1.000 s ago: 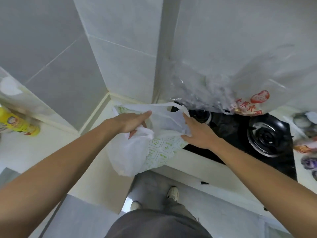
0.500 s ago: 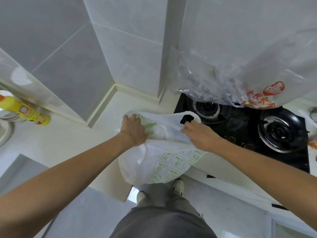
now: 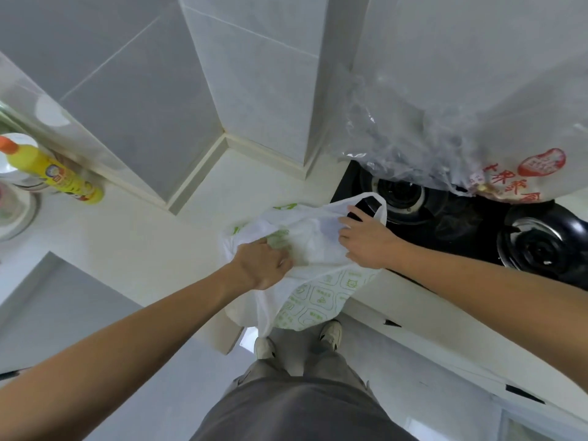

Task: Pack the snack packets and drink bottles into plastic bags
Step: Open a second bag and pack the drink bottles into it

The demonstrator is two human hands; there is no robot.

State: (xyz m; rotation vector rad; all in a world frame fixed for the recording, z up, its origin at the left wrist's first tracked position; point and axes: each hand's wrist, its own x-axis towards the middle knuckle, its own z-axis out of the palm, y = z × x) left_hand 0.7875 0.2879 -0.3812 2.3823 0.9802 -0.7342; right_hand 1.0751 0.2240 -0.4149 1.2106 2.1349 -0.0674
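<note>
A white plastic bag with green print [image 3: 311, 297] lies on the front edge of the cream counter [image 3: 152, 237] and sags over it toward the floor. My left hand [image 3: 262, 264] is clenched on the bag's left side. My right hand [image 3: 366, 241] presses on the bag's right side by its loop handle [image 3: 380, 206], fingers curled into the plastic. What the bag holds is hidden. No snack packets or drink bottles show in the head view.
A black gas hob [image 3: 477, 230] with two burners lies right of the bag. Clear plastic sheeting with red print [image 3: 477, 148] hangs over it. A yellow bottle with an orange cap [image 3: 54, 173] stands at the far left beside a round dish [image 3: 16, 205]. Tiled walls meet behind.
My left hand has gone from open at the bag's mouth to clenched on the plastic. The bag has been set lower on the counter edge. The view has tilted down.
</note>
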